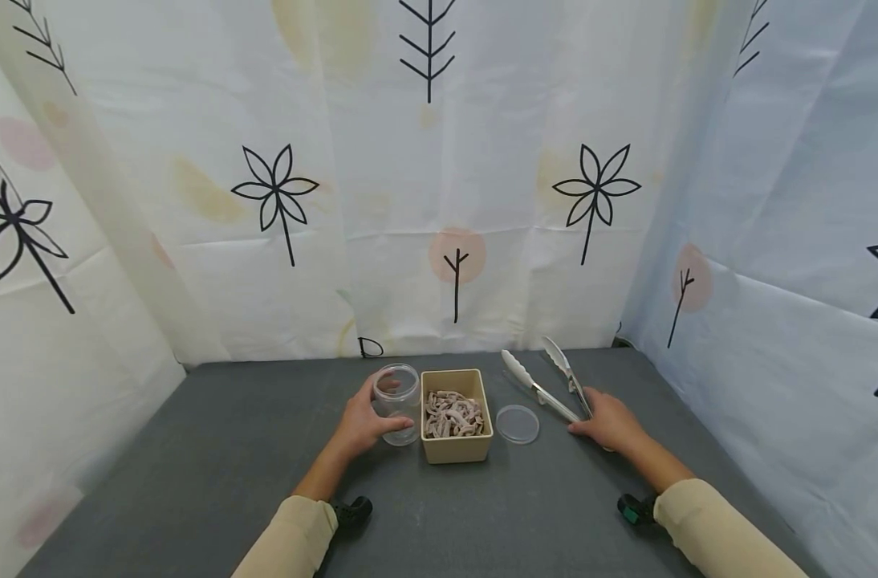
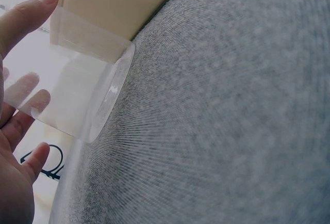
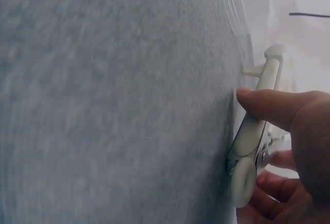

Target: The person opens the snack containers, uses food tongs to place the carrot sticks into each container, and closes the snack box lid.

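My left hand (image 1: 356, 423) holds a clear plastic jar (image 1: 401, 429), thumb on the near side and fingers round the far side. Upright and without a lid, the jar (image 2: 77, 87) has its base close to the table in the left wrist view. Just right of it stands a beige rectangular bin (image 1: 457, 452) of greyish-brown curled strips (image 1: 452, 416). My right hand (image 1: 614, 423) grips white-tipped metal tongs (image 1: 547, 397) near the handle end, their arms spread and pointing away. In the right wrist view the thumb presses along one tong arm (image 3: 250, 136).
A round clear lid (image 1: 517, 424) lies flat on the dark grey table (image 1: 266, 449) between the bin and the tongs. White patterned cloth (image 1: 381, 201) hangs along the back and both sides of the table.
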Demonstrator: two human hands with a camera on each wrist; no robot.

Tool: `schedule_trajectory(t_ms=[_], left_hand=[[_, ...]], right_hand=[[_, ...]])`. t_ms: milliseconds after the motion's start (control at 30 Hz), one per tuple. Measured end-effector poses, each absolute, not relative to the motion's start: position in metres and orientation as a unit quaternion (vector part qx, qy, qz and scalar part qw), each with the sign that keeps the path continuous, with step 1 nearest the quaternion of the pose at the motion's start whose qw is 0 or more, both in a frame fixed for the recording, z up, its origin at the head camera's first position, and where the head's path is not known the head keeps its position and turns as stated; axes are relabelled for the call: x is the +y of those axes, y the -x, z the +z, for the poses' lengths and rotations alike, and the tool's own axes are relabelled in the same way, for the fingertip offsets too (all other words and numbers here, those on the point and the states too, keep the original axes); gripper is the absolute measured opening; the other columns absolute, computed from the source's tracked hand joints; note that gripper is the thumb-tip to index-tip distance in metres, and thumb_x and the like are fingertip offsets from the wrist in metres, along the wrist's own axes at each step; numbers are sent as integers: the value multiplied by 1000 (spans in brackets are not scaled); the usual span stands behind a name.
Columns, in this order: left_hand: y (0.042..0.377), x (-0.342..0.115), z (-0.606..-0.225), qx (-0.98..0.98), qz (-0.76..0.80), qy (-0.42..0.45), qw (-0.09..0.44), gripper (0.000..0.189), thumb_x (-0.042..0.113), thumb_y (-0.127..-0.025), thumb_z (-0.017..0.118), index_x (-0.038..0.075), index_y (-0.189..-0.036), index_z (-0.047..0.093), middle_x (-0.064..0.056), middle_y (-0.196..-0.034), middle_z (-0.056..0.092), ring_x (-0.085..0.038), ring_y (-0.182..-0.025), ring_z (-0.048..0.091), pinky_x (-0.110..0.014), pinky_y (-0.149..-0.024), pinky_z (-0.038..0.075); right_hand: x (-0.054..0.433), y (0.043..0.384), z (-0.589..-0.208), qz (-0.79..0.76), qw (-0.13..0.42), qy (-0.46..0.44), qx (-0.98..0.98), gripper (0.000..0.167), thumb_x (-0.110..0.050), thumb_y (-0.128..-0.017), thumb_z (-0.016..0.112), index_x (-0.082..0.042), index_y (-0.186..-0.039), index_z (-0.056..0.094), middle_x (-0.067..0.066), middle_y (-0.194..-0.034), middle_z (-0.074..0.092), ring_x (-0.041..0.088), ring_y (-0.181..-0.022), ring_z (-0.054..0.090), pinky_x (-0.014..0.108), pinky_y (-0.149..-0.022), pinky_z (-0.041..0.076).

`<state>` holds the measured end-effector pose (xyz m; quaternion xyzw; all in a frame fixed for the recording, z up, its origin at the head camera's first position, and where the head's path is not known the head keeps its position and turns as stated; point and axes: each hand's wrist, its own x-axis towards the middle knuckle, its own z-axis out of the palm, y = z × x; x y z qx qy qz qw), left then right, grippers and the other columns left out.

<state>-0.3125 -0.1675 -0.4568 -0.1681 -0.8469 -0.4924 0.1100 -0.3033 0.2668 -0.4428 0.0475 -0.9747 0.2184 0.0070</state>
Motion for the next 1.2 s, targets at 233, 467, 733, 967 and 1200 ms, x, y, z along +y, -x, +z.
schedule_trajectory(t_ms=[233, 467, 733, 967, 1200], left_hand=[[311, -166, -455, -847, -492, 165, 111, 91, 26, -68, 90, 21, -145, 41, -2, -132, 59, -35, -129, 45, -54, -93, 42], [310, -165, -455, -848, -493, 157, 114, 91, 23, -68, 91, 21, -145, 42, -2, -131, 59, -34, -128, 46, -54, -91, 43], [311, -167, -457, -843, -498, 166, 115, 91, 23, -68, 91, 21, -145, 42, 1, -130, 60, -33, -128, 46, -53, -92, 43], [310, -166, -457, -847, -493, 160, 115, 91, 23, -68, 91, 23, -144, 42, 0, -130, 59, -33, -127, 47, -53, -91, 44], [312, -166, -458, -845, -496, 164, 118, 91, 24, -67, 91, 21, -144, 42, 0, -129, 60, -34, -127, 47, -54, -92, 43]], right_hand=[[278, 297, -436, 229, 19, -52, -972, 73, -30, -82, 78, 11, -134, 48, 29, -115, 59, 42, -102, 57, 54, -83, 45], [281, 289, -421, 239, 31, -39, -970, 62, -30, -84, 77, 9, -127, 56, 19, -102, 63, 28, -87, 58, 46, -70, 47], [277, 280, -395, 267, 104, -46, -957, 53, -29, -86, 75, 9, -119, 61, 26, -109, 62, 39, -93, 59, 48, -71, 48], [274, 283, -383, 304, 148, -28, -941, 47, -32, -87, 74, 4, -115, 63, 22, -103, 64, 31, -81, 60, 42, -63, 48], [268, 290, -368, 335, 202, -41, -920, 46, -34, -87, 74, 3, -112, 66, 12, -85, 67, 21, -67, 58, 34, -55, 44]])
